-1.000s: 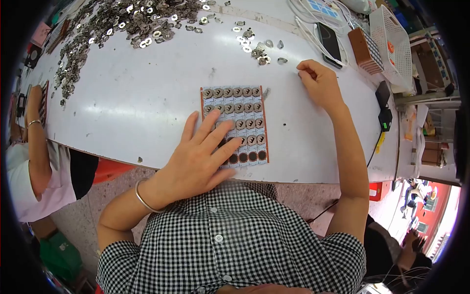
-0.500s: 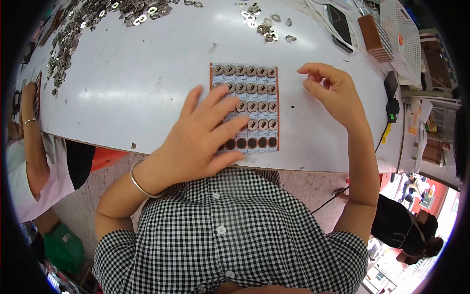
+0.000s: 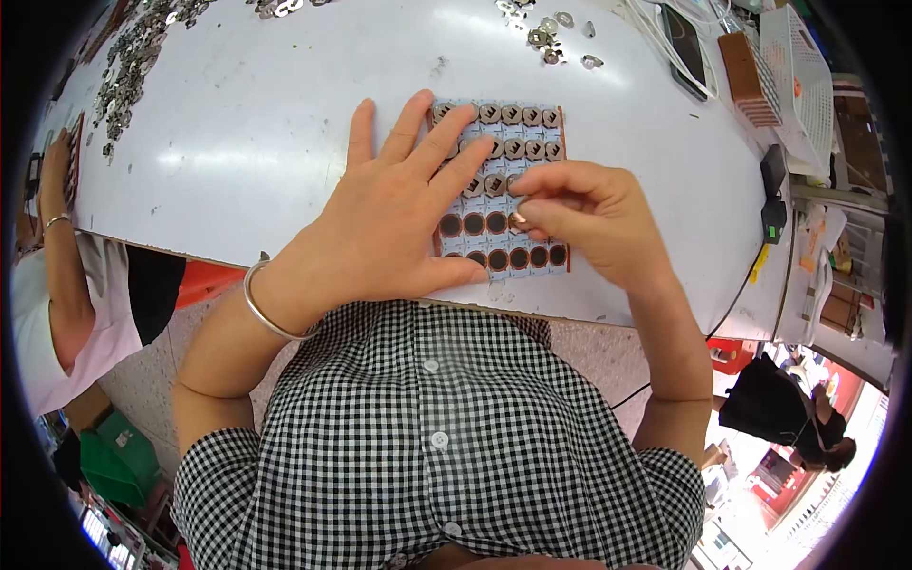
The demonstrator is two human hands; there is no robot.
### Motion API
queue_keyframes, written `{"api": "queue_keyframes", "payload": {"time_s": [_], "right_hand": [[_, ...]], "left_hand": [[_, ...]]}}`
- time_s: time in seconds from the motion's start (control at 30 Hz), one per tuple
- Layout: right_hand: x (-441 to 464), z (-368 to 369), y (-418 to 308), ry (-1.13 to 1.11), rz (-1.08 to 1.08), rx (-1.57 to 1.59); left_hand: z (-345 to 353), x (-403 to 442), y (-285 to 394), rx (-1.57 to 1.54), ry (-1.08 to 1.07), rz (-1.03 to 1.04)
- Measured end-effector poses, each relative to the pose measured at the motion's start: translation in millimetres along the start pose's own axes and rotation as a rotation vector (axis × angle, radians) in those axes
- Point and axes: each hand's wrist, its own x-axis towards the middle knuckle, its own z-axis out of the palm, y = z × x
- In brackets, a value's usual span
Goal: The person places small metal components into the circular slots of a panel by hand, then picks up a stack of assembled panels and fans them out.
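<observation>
A panel of small circuit boards [image 3: 556, 199] lies in front of me. Its upper rows carry round metal pieces [image 3: 489, 113], like coin-cell clips, and bare dark circles [image 3: 450, 224] show in its lower two rows. My left hand [image 3: 385, 204] is spread open over the panel's left part, fingers apart, covering some positions. At the fourth row, my right hand [image 3: 594, 209] has thumb and forefinger pinched on a shiny round metal piece [image 3: 518, 220], at or just above the panel. The right hand hides the right end of that row.
Loose metal pieces [image 3: 142, 62] are heaped at the far left; several more [image 3: 546, 38] lie at the back. At the right are a phone [image 3: 682, 47], cable, brown stack [image 3: 748, 76] and white basket [image 3: 796, 90]. A co-worker's arm [image 3: 59, 204] rests at left.
My right hand has moved left from beside the panel onto its fourth row. My left hand has spread wider and shifted up slightly. The whole view has shifted a little.
</observation>
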Motion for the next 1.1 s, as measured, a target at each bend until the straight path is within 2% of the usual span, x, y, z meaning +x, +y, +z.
{"api": "queue_keyframes", "payload": {"time_s": [0.2,0.3,0.5,0.7,0.8,0.9,1.1], "right_hand": [[-2,20,-9,-0.017,0.080,-0.085],[-3,23,-3,0.015,-0.058,-0.366],[-2,21,-9,0.012,-0.071,-0.479],[-7,29,1,0.099,-0.336,-0.647],[-7,31,9,0.247,-0.463,-0.734],[-11,34,25,0.275,-0.474,-0.707],[-16,43,31,0.401,-0.649,-0.819]], "left_hand": [[4,-4,6,-0.004,0.032,-0.027],[6,-5,7,-0.003,0.041,-0.031],[5,-5,9,-0.015,0.037,-0.051],[8,-7,11,0.000,0.062,-0.079],[11,-9,12,0.001,0.093,-0.079],[13,-10,11,0.006,0.112,-0.081],[12,-9,13,0.022,0.106,-0.093]]}}
